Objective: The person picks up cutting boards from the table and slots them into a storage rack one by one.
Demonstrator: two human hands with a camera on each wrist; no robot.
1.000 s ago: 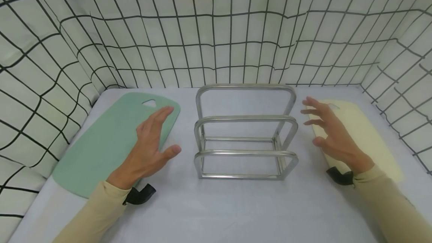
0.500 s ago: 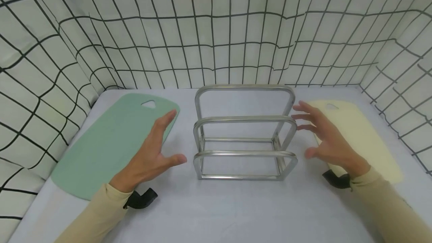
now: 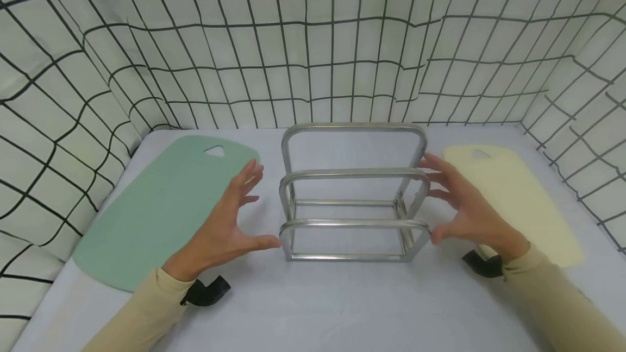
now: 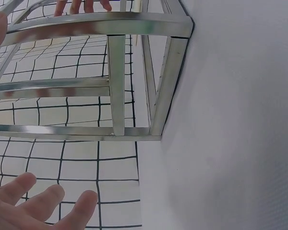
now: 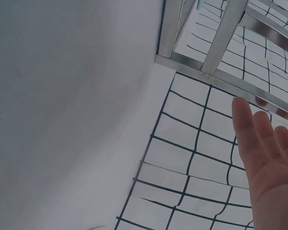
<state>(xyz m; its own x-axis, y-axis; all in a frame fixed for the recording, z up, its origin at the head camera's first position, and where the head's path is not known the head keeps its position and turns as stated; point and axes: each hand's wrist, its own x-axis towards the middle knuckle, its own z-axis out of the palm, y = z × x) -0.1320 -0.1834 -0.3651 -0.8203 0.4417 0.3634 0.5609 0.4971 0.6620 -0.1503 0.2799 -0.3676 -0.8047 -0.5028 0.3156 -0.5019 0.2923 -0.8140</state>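
A metal rack (image 3: 354,224) with three upright loops stands in the middle of the white-covered table. To its left is my left hand (image 3: 227,230), fingers spread and the thumb tip right at the rack's front left corner. My right hand (image 3: 464,205) is at the opposite side, its fingertips overlapping the right ends of the loops in the head view. Neither hand grips anything. In the left wrist view, straight fingers (image 4: 43,201) extend beside the rack's frame (image 4: 116,76). The right wrist view has the fingers (image 5: 247,127) stretched out close to the rack's side rail (image 5: 225,79).
A green cutting board (image 3: 161,211) with a handle hole lies flat on the left, partly under the left hand and sleeve. On the right lies a pale yellow cutting board (image 3: 523,200). White walls with a black wire grid (image 3: 332,64) enclose the table's back and sides.
Both hands have moved inward, the left to the right and the right to the left, coming close to the rack's two sides. The rack and both cutting boards have stayed put.
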